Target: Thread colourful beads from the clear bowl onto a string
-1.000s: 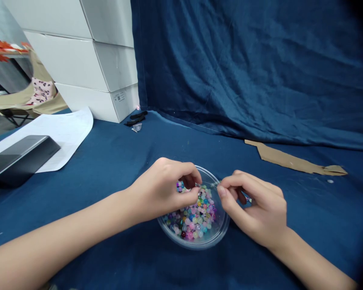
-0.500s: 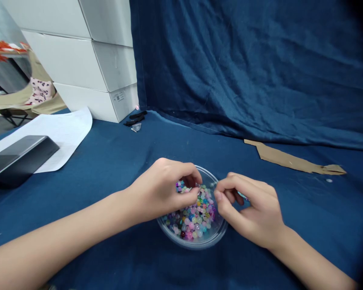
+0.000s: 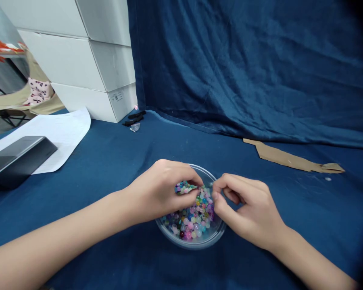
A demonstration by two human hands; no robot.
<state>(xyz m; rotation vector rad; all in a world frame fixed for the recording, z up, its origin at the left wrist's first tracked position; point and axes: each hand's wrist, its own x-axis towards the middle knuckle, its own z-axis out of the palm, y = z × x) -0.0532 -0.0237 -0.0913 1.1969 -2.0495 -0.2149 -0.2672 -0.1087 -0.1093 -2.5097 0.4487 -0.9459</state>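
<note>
A clear round plastic bowl (image 3: 210, 241) holds many small coloured beads (image 3: 196, 219), pink, white, blue, purple and yellow among them. Over its left half reaches my left hand (image 3: 165, 191), with thumb and forefinger closed in a pinch just above the beads. What lies between those tips is too small to make out. At the bowl's right rim my right hand (image 3: 248, 205) also pinches thumb and forefinger together, the other fingers curled in. Anything in that pinch is too fine to tell.
White boxes (image 3: 69, 60) are stacked at the back left. A dark device (image 3: 21, 155) rests on white paper (image 3: 75, 125). Black scraps and a small clear bag (image 3: 135, 127) lie near the boxes. Torn brown cardboard (image 3: 290, 159) lies at right, before a blue curtain (image 3: 245, 68).
My left thumb and forefinger have come closer together above the beads. My right hand has shifted slightly left, its fingers still pinched. The bowl stays in place.
</note>
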